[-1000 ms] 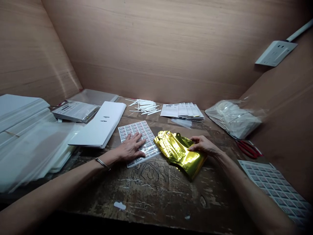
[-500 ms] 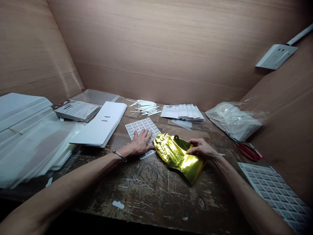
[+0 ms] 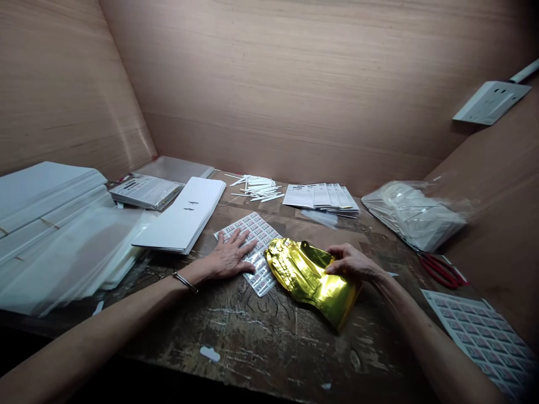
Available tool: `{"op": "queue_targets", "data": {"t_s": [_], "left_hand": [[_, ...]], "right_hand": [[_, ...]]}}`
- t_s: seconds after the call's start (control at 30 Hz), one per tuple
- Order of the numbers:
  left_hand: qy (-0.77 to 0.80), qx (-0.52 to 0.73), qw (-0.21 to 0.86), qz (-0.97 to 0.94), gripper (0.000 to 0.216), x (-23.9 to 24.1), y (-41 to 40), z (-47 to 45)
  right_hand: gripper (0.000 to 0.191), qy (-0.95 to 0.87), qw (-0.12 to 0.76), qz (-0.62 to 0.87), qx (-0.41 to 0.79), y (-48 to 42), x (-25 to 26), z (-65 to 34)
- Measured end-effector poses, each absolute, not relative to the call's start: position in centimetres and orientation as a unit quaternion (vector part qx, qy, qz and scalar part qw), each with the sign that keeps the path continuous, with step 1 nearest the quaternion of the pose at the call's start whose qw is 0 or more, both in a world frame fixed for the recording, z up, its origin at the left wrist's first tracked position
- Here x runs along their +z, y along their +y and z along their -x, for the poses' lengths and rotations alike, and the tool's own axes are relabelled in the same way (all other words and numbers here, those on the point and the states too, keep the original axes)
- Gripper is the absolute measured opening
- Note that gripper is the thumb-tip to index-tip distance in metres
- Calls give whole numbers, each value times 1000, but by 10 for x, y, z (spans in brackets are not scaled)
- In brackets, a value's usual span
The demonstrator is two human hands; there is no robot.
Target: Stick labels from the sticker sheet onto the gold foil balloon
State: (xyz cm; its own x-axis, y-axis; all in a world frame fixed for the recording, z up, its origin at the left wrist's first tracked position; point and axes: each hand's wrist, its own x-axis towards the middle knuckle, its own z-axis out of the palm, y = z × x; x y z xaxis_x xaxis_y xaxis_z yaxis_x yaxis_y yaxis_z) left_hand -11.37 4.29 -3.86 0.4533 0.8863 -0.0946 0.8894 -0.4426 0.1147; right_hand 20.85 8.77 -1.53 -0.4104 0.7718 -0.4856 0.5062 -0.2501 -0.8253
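My left hand [image 3: 231,255] lies flat with fingers spread on the left part of a sheet of small printed stickers [image 3: 261,269]. A bracelet circles that wrist. My right hand [image 3: 349,262] pinches the upper right side of a folded gold foil balloon [image 3: 307,275], thumb on top and the other fingers partly hidden. The balloon is flat and creased, with a small holed tab at its upper edge. Its left end overlaps the right edge of the sticker sheet.
White cards [image 3: 185,216] and clear plastic sleeves [image 3: 80,252] are stacked left. White sticks [image 3: 261,188] and printed cards [image 3: 314,196] lie at the back. On the right are a plastic bag [image 3: 416,216], red-handled scissors [image 3: 440,270] and another sticker sheet [image 3: 480,336]. Wooden walls [image 3: 269,84] enclose the table.
My left hand has slid left and toward me across the sticker sheet, uncovering more stickers. My right hand keeps its hold on the balloon. The whole view has shifted slightly.
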Motion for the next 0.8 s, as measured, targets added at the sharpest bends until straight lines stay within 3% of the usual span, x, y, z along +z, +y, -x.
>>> {"op": "queue_targets", "data": {"t_s": [0.27, 0.67, 0.8], "left_hand": [[560, -18, 87, -824, 74, -40, 37, 100], [628, 20, 15, -778, 75, -39, 26, 78], [547, 33, 39, -835, 66, -24, 25, 105]], "right_hand": [[30, -618, 97, 520, 582, 87, -13, -203], [33, -621, 83, 517, 583, 86, -9, -197], [36, -617, 79, 523, 582, 85, -9, -196]]}}
